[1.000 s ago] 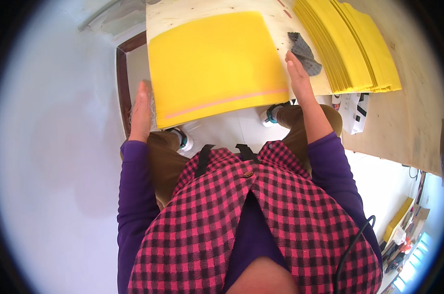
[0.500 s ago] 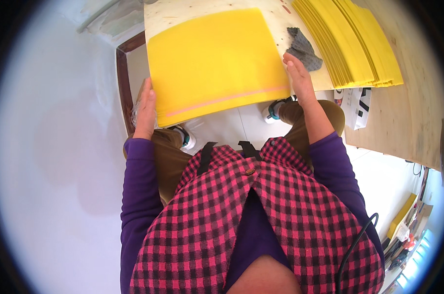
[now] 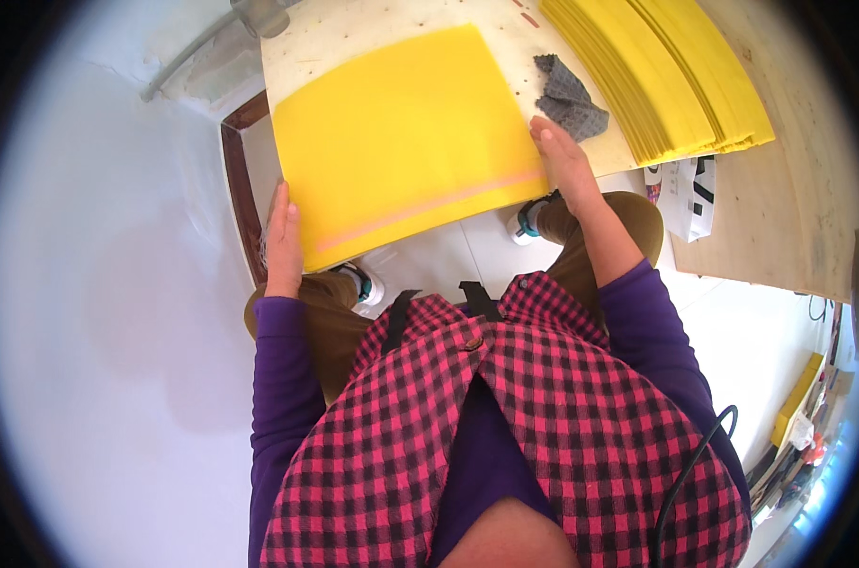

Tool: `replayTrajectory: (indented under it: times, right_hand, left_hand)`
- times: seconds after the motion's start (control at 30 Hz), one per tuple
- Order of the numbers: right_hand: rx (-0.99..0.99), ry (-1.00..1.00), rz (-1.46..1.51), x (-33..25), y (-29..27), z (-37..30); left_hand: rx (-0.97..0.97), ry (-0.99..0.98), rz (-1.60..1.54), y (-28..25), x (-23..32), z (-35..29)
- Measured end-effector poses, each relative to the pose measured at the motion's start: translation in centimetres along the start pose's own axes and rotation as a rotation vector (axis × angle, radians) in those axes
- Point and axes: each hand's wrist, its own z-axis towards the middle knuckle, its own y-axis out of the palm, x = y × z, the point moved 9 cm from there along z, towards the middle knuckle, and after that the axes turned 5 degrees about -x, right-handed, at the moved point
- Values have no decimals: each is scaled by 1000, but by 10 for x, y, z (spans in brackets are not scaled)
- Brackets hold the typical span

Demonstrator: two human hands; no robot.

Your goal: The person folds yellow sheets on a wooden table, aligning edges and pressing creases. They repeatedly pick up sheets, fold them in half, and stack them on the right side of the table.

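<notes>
A large yellow sheet (image 3: 411,123), or a squared stack of such sheets, lies on a pale wooden work surface (image 3: 302,57). A pink stripe (image 3: 429,212) runs along its near edge, which hangs slightly over my side. My left hand (image 3: 284,244) rests upright along the left edge, its fingers stretched out. At the right edge, near the front corner, my right hand (image 3: 566,170) touches with straight fingers. Neither hand wraps round anything. Just beyond my right hand is a crumpled dark grey cloth (image 3: 573,102).
Two thick fanned piles of yellow sheets, a nearer pile (image 3: 628,90) and a farther pile (image 3: 709,80), lie to the right. A white printed bag (image 3: 687,199) stands below them, beside a wooden panel (image 3: 780,218). A grey metal fixture (image 3: 262,15) shows at the far left.
The view has shifted and tilted slightly, so the surface sits lower and further left. Both hands have come slightly nearer to me, still along the sheet's side edges.
</notes>
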Motion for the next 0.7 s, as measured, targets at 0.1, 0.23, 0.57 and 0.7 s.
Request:
replayTrajectory:
  times: [0.1, 0.23, 0.57, 0.7]
  right_hand:
    - [-46, -86, -165, -9, 7, -11]
    - [-5, -21, -74, 0, 0, -7]
    - [-7, -55, -22, -5, -14, -8]
    - [15, -39, 87, -8, -10, -2]
  left_hand:
    - [-5, -3, 2, 4, -1, 0]
    - [-3, -7, 9, 4, -1, -1]
    - [17, -8, 30, -1, 0, -4]
    - [33, -5, 11, -3, -1, 0]
